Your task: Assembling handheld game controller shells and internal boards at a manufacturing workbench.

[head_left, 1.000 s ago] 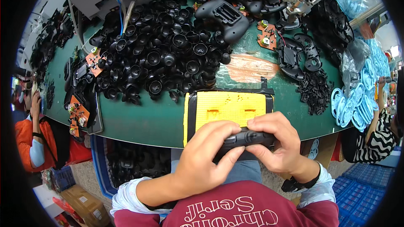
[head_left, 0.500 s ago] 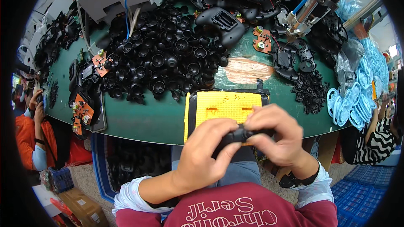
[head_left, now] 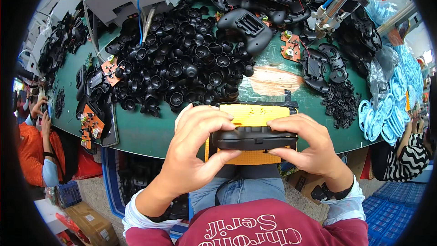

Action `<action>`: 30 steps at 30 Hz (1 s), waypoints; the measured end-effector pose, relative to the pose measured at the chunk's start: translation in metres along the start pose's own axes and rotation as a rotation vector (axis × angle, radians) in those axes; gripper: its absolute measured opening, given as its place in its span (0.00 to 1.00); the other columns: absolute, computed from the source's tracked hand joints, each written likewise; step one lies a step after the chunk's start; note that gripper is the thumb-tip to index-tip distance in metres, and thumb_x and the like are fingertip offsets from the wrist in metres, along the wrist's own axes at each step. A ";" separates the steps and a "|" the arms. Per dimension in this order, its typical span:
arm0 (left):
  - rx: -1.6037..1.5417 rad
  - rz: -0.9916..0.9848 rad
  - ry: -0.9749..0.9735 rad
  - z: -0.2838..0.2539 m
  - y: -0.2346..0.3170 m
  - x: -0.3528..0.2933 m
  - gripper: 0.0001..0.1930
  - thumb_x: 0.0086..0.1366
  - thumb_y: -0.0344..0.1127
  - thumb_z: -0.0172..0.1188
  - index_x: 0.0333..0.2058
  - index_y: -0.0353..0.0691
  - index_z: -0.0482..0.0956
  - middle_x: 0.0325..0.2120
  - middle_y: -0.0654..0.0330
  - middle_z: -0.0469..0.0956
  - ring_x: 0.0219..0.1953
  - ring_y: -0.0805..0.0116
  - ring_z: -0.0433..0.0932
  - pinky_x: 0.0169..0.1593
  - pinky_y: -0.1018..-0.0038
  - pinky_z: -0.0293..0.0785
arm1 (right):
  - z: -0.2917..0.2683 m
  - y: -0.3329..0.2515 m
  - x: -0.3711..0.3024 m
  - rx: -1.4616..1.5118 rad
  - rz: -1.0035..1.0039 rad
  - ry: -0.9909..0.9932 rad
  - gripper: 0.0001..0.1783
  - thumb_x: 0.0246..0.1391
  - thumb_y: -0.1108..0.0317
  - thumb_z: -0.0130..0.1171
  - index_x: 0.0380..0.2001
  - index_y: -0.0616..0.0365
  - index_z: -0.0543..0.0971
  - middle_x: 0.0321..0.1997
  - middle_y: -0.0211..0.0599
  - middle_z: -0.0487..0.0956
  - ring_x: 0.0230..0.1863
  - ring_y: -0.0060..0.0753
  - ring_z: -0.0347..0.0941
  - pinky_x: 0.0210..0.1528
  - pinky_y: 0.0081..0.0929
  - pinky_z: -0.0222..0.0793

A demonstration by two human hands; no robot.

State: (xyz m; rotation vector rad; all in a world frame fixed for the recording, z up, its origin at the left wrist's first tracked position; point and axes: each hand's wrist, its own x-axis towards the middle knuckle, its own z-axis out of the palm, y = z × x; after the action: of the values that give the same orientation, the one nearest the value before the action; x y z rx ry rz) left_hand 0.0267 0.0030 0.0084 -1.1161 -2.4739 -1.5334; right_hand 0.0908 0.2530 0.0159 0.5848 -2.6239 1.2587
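Observation:
Both my hands hold a black game controller [head_left: 256,141] level above the near edge of the bench, its long narrow edge with a seam turned up toward me. My left hand [head_left: 193,139] grips the left end, fingers over the top and thumb below. At the opposite end my right hand [head_left: 312,143] pinches it the same way. Behind and beneath the controller lies a yellow textured pad [head_left: 248,113] with dark tape along its edges, partly hidden by my hands.
A heap of black cup-shaped caps [head_left: 182,64] covers the green bench [head_left: 145,133]. Beyond lie another controller [head_left: 248,29], an orange circuit board [head_left: 291,48] and open shells [head_left: 315,70]. Small black parts [head_left: 340,102] and light blue rings [head_left: 387,118] are at right. A press [head_left: 330,18] stands behind.
The controller has turned from a tilted, mostly covered position to lie lengthwise between my hands. My hands have moved apart to its two ends, and the view has shifted slightly.

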 end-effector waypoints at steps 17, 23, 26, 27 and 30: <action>0.165 0.208 0.013 -0.002 0.013 0.021 0.20 0.43 0.30 0.74 0.38 0.43 0.81 0.38 0.61 0.83 0.42 0.63 0.82 0.58 0.55 0.59 | -0.013 0.003 0.011 -0.079 -0.196 0.156 0.21 0.36 0.76 0.73 0.38 0.61 0.80 0.43 0.47 0.82 0.43 0.46 0.81 0.43 0.33 0.78; 0.001 0.113 -0.079 0.021 -0.005 0.007 0.21 0.44 0.28 0.74 0.40 0.41 0.79 0.40 0.58 0.82 0.45 0.65 0.79 0.57 0.60 0.63 | 0.006 0.015 -0.019 0.116 0.034 0.152 0.22 0.39 0.78 0.72 0.41 0.62 0.78 0.45 0.48 0.80 0.48 0.44 0.78 0.51 0.35 0.73; -0.295 0.042 -0.038 0.027 -0.010 0.009 0.20 0.48 0.24 0.72 0.40 0.37 0.75 0.44 0.50 0.78 0.48 0.59 0.77 0.51 0.66 0.71 | 0.019 0.010 -0.019 0.491 0.169 0.173 0.22 0.46 0.79 0.67 0.46 0.61 0.73 0.52 0.45 0.73 0.56 0.38 0.69 0.59 0.32 0.63; -0.296 0.043 -0.042 0.029 -0.010 0.010 0.20 0.48 0.24 0.72 0.40 0.37 0.75 0.44 0.50 0.78 0.48 0.59 0.77 0.51 0.66 0.71 | 0.025 0.008 -0.019 0.538 0.200 0.177 0.20 0.48 0.79 0.65 0.45 0.60 0.71 0.52 0.45 0.72 0.57 0.37 0.68 0.60 0.32 0.61; -0.300 0.000 -0.024 0.035 -0.009 0.010 0.19 0.47 0.23 0.72 0.38 0.36 0.76 0.42 0.49 0.80 0.46 0.58 0.79 0.50 0.67 0.74 | 0.033 0.006 -0.016 0.595 0.255 0.254 0.18 0.48 0.80 0.63 0.43 0.60 0.71 0.51 0.46 0.72 0.56 0.37 0.68 0.60 0.33 0.62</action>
State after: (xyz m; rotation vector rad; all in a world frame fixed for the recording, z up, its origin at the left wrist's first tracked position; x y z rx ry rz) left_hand 0.0253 0.0338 -0.0122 -1.1744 -2.3107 -1.9502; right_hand 0.1034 0.2354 -0.0138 0.1406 -2.1476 2.0602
